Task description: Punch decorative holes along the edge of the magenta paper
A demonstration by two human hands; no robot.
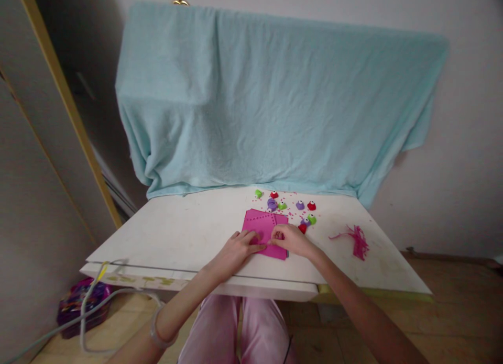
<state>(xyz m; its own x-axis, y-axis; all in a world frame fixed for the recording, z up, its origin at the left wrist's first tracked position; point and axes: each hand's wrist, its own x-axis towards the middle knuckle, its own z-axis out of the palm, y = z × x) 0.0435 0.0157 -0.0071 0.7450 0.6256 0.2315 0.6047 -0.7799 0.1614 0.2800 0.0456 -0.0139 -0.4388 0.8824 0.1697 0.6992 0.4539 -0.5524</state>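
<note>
A stack of bright pink sheets (258,225) lies near the middle of the white table, with rows of small dots or holes along its top and upper right. My left hand (241,249) rests on the lower left of the stack, fingers stretched out over it. Over the right side of the pink stack, my right hand (288,238) has thumb and fingertips pinched together. What they hold, if anything, is too small to make out. Both hands' fingertips nearly meet. Just past my right hand sits a small red piece (302,228) with eye-like tops.
Several small red, green and purple pieces, such as a purple one (300,205), stand behind the sheets among scattered pink bits. A tangle of pink strands (358,243) lies to the right. A light blue cloth (283,107) hangs behind the table (168,228). A pale cable (84,317) loops at left.
</note>
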